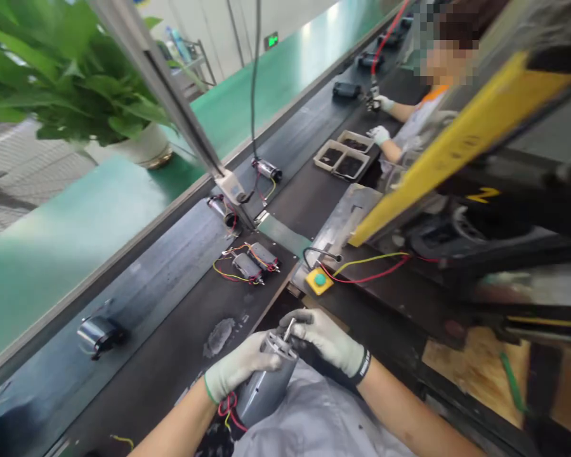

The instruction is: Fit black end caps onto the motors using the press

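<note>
A grey cylindrical motor (pixel 270 392) leans tilted against my lap, its open-slotted end cap facing up. My left hand (pixel 245 365), in a pale glove with a green cuff, is wrapped round its upper side. Above the end cap, my gloved right hand (pixel 330 339) has its fingers closed around a thin metal shaft (pixel 290 328); the dark-stained fingertips partly hide it. Red and yellow wires (pixel 228 406) hang from the motor below my left wrist. Two smaller motors with wires (pixel 250 266) lie on the dark bench ahead.
A conveyor belt (pixel 162 254) runs diagonally on the left, carrying motors (pixel 99 333). A yellow box with a green button (pixel 319 280) sits ahead. On the right is a machine with a yellow bar (pixel 438 152). Beyond, a co-worker's gloved hands (pixel 379 134) are near parts trays (pixel 345 155).
</note>
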Motion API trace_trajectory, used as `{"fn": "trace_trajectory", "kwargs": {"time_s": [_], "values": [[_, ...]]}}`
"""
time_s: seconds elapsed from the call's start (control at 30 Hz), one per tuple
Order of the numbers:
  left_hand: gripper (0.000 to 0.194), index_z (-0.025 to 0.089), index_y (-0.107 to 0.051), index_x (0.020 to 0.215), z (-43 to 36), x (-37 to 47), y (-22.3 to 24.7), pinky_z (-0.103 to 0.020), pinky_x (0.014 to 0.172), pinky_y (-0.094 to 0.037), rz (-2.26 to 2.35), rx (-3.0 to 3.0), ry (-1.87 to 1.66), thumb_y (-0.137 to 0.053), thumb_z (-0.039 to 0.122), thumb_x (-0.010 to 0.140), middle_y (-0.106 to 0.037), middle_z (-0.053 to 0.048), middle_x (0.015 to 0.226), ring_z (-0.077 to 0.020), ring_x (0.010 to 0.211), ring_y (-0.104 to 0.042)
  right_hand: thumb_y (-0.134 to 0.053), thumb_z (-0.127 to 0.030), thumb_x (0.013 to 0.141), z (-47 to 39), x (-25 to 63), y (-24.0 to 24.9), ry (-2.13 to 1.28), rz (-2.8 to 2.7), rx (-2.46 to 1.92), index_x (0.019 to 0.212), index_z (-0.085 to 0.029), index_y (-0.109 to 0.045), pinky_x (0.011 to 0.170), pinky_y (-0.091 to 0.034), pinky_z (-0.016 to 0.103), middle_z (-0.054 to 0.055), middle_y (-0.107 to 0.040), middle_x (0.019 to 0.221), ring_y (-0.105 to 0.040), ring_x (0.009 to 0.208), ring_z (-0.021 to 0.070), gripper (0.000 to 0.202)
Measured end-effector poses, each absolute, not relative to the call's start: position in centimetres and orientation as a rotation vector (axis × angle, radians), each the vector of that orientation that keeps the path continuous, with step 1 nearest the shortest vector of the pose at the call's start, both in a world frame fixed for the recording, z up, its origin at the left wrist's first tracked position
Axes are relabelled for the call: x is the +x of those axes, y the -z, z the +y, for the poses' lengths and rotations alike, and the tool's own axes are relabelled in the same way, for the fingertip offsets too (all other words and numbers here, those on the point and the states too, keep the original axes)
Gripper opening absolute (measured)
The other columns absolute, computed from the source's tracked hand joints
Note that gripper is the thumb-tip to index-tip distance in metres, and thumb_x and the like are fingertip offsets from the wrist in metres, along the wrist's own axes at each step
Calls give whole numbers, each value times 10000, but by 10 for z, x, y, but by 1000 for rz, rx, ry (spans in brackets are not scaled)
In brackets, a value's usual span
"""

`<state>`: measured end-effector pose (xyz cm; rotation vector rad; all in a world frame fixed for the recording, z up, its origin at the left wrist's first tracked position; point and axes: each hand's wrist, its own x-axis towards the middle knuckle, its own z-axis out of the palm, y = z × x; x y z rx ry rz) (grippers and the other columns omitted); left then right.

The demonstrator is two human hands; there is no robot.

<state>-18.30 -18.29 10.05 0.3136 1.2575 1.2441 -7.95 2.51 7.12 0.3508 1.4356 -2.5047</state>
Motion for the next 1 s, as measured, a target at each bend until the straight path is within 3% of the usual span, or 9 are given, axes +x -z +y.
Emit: {"fn": "trace_trajectory", "kwargs": {"time_s": [0.1, 0.2, 0.37, 0.53, 0.77, 1.0], "values": [[500, 136, -720, 1083, -143, -155, -100, -320, 851, -473, 1272, 352, -1137, -866, 485, 757, -731, -80, 1054, -228, 930, -619, -910, -545, 744, 44, -35, -63, 2624, 1376, 583, 926, -140, -792, 707, -500, 292, 65, -756, 837, -646, 729, 171, 460], [495, 130, -715, 1055, -105, -131, -96, -316, 853, -457, 1251, 418, -1040, -878, 477, 741, -708, -58, 974, -217, 906, -598, -941, -535, 697, 62, 11, -54, 2688, 1348, 904, 831, -139, -779, 651, -470, 287, 47, -720, 743, -607, 648, 156, 448], [492, 126, -727, 1078, -45, -96, -91, -300, 836, -443, 1148, 518, -888, -879, 442, 734, -711, -48, 978, -191, 858, -577, -906, -566, 734, 93, 71, -49, 2895, 1293, 1021, 915, -152, -790, 743, -524, 326, 74, -759, 856, -674, 780, 208, 467], [492, 125, -751, 1111, -3, -71, -80, -359, 967, -472, 1138, 636, -742, -864, 426, 739, -754, -75, 1038, -273, 996, -636, -892, -584, 732, 116, 117, -52, 2835, 1490, 1315, 807, -133, -779, 654, -476, 292, 61, -737, 757, -633, 695, 184, 471], [593, 126, -736, 1286, 30, -47, -80, -405, 1070, -463, 1059, 677, -658, -818, 441, 791, -778, -103, 1165, -331, 1107, -661, -823, -550, 818, 129, 153, -53, 2884, 1611, 1352, 850, -135, -803, 698, -487, 295, 61, -751, 782, -653, 736, 191, 416], [593, 141, -776, 1212, 38, -40, -98, -416, 1050, -489, 1228, 667, -513, -819, 540, 775, -784, -108, 1180, -350, 1122, -651, -733, -614, 895, 123, 166, -32, 2917, 1674, 1277, 906, -143, -774, 755, -520, 313, 63, -768, 892, -674, 817, 212, 472]]}}
